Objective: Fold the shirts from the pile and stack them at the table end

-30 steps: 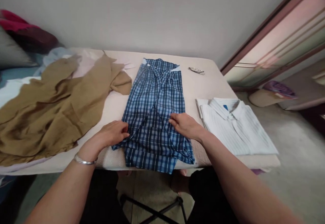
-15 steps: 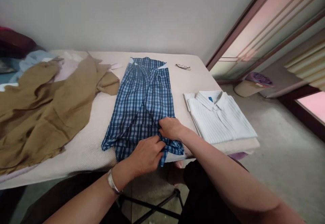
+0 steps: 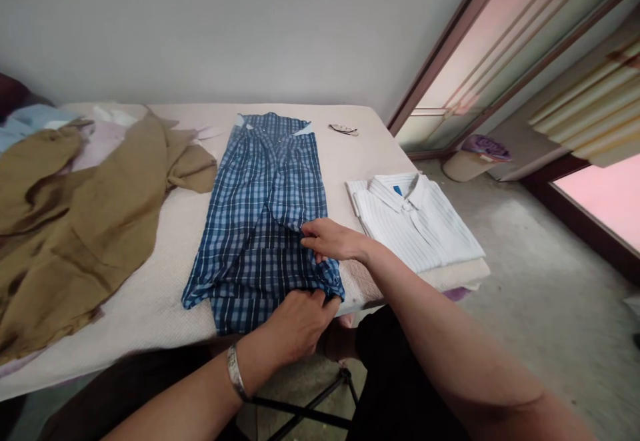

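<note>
Two bare hands at work in the head view, both on the blue plaid garment [image 3: 270,174], lengthwise down the middle of the cream cover [image 3: 175,228], with pale corners at the far end and a loose, rumpled near end at the cover's edge. Right hand [image 3: 333,238] above the near right part of the garment, thumb and forefinger brought together on a raised fold of plaid cloth, other fingers curled beneath. Left hand [image 3: 297,324] lower down, back upward, fingers bent at the bunched near right corner; cannot tell how tightly closed, with the fingertips partly hidden. On the left wrist, a silver bracelet [image 3: 236,373].

To the right of the plaid garment, apart from it, a folded white striped shirt [image 3: 425,221], collar toward the wall [image 3: 225,28], near the right edge of the cover. Beyond the shirt, close to the far edge, a pair of glasses [image 3: 343,129]. On the left, a spread, crumpled brown garment [image 3: 100,214], with pale pink cloth [image 3: 103,141] and light blue cloth [image 3: 33,124] behind. On the floor at right, a bin [image 3: 463,166] with a purple liner, near a striped curtain [image 3: 595,108].
</note>
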Available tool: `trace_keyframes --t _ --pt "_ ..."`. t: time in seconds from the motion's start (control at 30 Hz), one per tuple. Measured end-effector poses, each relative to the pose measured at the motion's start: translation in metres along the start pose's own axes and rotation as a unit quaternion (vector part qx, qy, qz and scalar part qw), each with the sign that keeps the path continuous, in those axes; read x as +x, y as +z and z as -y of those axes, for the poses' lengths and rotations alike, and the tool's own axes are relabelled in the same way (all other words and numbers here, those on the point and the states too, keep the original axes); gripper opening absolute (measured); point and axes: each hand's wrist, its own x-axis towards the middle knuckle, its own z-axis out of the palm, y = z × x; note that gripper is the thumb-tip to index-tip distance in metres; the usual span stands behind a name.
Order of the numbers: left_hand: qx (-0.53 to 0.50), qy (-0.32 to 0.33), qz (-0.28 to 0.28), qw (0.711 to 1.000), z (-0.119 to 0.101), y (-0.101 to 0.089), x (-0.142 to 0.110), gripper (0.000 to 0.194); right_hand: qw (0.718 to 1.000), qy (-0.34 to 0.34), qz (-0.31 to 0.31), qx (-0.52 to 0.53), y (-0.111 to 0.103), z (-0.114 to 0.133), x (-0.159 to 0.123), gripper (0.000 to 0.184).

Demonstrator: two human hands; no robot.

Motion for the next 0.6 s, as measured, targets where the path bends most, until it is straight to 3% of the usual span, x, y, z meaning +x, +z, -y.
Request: trace_keyframes --t 0.13,0.33,0.5,0.6 --pt "0.019 0.011 -0.005 1.0 -0.005 0.005 0.003 0.054 1.0 0.006 0.0 -0.004 0.005 0.005 0.005 0.018" --pt "0.024 0.031 -0.009 0.999 -0.006 0.017 0.0 0.062 0.989 0.034 0.034 -0.138 0.022 0.013 0.015 0.025" --pt "0.012 0.05 -0.017 0.999 -0.004 0.013 0.0 0.053 0.984 0.046 0.004 -0.173 0.027 0.018 0.019 0.031" --pt "0.019 0.026 -0.045 0.998 -0.001 0.014 0.004 0.057 0.983 0.04 -0.002 -0.18 0.028 0.019 0.02 0.032"
